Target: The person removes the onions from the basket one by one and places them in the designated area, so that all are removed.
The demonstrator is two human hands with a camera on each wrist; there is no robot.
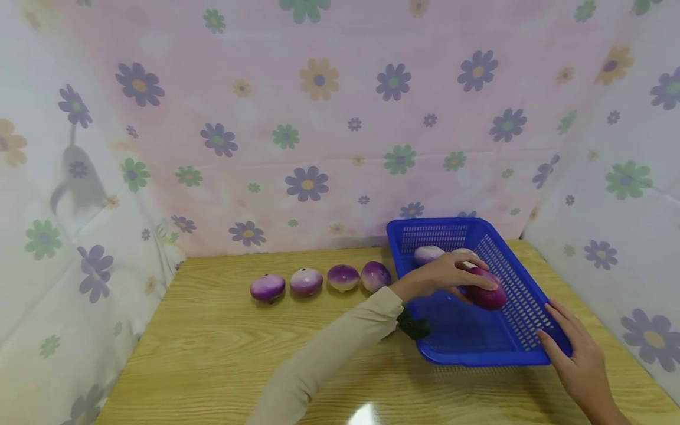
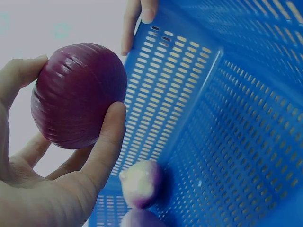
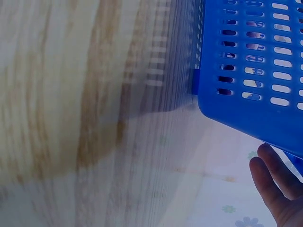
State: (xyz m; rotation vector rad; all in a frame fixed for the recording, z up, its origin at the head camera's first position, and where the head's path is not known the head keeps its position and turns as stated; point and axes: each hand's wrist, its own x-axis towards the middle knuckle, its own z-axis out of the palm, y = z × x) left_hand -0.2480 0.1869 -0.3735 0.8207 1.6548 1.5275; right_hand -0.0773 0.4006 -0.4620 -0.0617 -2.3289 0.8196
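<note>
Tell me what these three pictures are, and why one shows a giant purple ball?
They show one person's two hands, filmed by three cameras. The wide picture comes from a camera on the head; the others sit on each wrist, so things look huge. The left hand holds a dark purple round onion over a blue plastic basket with holes. The right hand rests on the basket's near corner. Paler purple-and-white onions lie inside it. Four more purple-and-white onions sit in a row on the wooden table.
</note>
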